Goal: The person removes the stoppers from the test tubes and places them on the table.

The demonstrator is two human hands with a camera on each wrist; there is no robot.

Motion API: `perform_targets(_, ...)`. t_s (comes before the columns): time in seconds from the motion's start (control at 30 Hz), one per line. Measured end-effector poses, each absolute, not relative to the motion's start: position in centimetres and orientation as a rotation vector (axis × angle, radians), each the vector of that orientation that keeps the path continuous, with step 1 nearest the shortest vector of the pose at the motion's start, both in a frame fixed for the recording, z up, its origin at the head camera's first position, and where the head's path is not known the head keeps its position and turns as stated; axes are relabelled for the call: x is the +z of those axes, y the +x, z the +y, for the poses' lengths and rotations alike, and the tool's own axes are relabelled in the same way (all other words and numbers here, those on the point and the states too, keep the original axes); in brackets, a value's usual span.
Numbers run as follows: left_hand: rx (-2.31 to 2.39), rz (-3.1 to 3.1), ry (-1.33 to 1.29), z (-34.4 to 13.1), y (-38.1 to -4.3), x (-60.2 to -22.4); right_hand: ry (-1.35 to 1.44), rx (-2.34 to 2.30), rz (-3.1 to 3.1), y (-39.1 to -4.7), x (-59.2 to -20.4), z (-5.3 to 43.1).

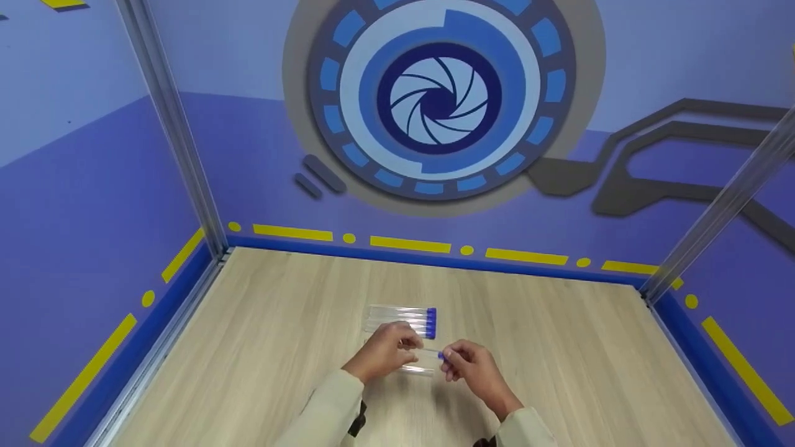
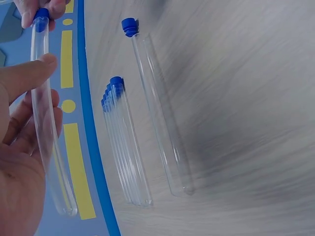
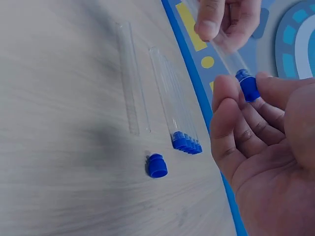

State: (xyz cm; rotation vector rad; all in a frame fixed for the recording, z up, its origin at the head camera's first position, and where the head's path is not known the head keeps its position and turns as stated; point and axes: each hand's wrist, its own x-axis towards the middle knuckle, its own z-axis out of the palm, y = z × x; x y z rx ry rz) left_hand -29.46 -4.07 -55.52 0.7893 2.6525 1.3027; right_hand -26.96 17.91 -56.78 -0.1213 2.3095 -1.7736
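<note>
Above the table, my left hand (image 1: pixel 386 352) grips a clear test tube (image 2: pixel 44 118) between thumb and fingers. My right hand (image 1: pixel 477 371) pinches the blue cap (image 3: pixel 250 90) at the tube's mouth; the cap's narrow part sits in the tube end in the left wrist view. Below the hands an uncapped test tube (image 2: pixel 162 123) lies on the table. Its loose blue cap (image 3: pixel 157 166) rests near the tube's open end, apart from it in the right wrist view. Part of the held tube is hidden behind the left fingers in the head view.
Just beyond my hands, several capped test tubes (image 1: pixel 397 316) lie side by side, caps to the right. They rest on a wood-grain table (image 1: pixel 298 298). Blue printed panels (image 1: pixel 261 161) and metal posts (image 1: pixel 180 136) stand at its back and sides.
</note>
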Motion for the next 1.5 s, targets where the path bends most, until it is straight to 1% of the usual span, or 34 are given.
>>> perform_targets(0.17,1.298,2.663,0.834,-4.1,-29.4,-55.5,-0.105,-1.812,2.315,-26.8,-56.5,17.8)
perform_targets(0.3,1.28,2.663,0.813,-4.2,-29.4,-55.3,-0.106,-1.815,2.328,-26.8,-56.7,17.8)
perform_targets(0.57,1.276,2.62,0.822,-4.4,-29.4,-55.0,-0.187,-1.824,2.364,-26.8,-56.9,17.9)
perform_targets(0.7,1.257,2.593,0.837,-4.6,-29.5,-55.0,-0.225,-1.803,2.387,-26.1,-55.4,17.8)
perform_targets(0.8,1.249,2.581,0.793,-4.8,-29.7,-55.3,-0.239,-1.805,2.413,-25.5,-54.4,18.0)
perform_targets(0.93,1.242,2.576,0.725,-5.1,-29.8,-55.7,-0.262,-1.815,2.429,-26.2,-55.5,18.9)
perform_targets(1.07,1.239,2.568,0.721,-5.1,-29.8,-55.9,-0.266,-1.777,2.445,-26.8,-56.9,19.1)
perform_targets(1.5,1.257,2.568,0.765,-5.2,-29.8,-56.2,-0.277,-1.794,2.481,-26.6,-57.0,18.7)
